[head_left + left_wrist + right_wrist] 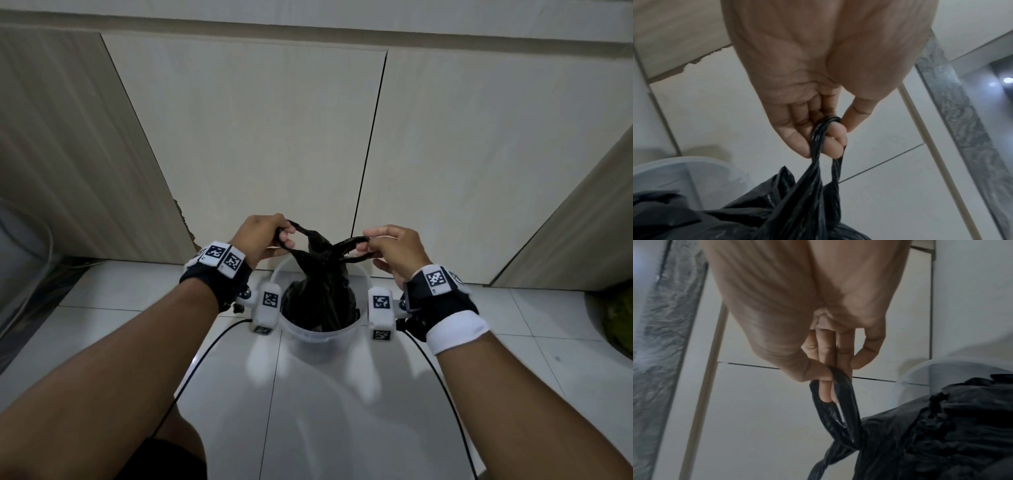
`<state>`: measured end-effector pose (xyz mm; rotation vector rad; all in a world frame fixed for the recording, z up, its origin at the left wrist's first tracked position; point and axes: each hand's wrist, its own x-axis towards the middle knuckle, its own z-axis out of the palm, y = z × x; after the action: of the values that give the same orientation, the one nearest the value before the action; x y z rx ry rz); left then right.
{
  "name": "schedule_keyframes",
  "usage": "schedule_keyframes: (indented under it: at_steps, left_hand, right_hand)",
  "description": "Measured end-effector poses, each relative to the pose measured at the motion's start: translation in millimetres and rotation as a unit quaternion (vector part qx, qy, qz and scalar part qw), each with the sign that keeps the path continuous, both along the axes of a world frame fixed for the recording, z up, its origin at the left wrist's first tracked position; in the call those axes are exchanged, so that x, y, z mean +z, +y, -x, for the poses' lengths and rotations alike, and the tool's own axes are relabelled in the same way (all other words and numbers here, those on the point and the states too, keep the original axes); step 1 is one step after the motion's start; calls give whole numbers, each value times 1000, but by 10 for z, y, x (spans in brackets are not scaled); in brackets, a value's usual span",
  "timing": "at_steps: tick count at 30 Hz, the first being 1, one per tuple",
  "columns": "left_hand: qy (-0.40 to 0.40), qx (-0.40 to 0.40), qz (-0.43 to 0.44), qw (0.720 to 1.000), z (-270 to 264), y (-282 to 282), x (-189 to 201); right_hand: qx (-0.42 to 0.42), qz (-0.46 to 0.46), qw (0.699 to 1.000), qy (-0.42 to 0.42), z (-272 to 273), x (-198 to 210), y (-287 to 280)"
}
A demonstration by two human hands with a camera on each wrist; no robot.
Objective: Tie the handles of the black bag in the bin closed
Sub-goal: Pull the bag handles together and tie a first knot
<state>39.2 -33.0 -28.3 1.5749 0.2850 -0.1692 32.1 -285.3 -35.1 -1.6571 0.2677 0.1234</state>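
A black plastic bag sits in a small translucent white bin on the tiled floor. Its two handles are pulled up and apart above the bin. My left hand holds the left handle, with the loop hooked over curled fingers and the thumb against it. My right hand pinches the right handle between thumb and fingers. The bag's crumpled body fills the bin.
Pale wooden cabinet doors stand right behind the bin. White floor tiles lie in front. A green and dark object sits at the right edge. Cables run from the wrist cameras towards me.
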Motion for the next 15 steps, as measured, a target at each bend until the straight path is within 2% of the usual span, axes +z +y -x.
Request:
schedule_keyframes:
  at_steps: [4, 10, 15]
  left_hand:
    - [22, 18, 12, 1000, -8, 67, -206]
    - [13, 30, 7, 999, -65, 57, -440]
    - [14, 55, -33, 998, -185, -115, -619]
  right_hand:
    - [-15, -31, 999, 18, -61, -151, -28]
    - [-49, -108, 992, 44, -133, -226, 5]
    - [15, -211, 977, 20, -86, -230, 204]
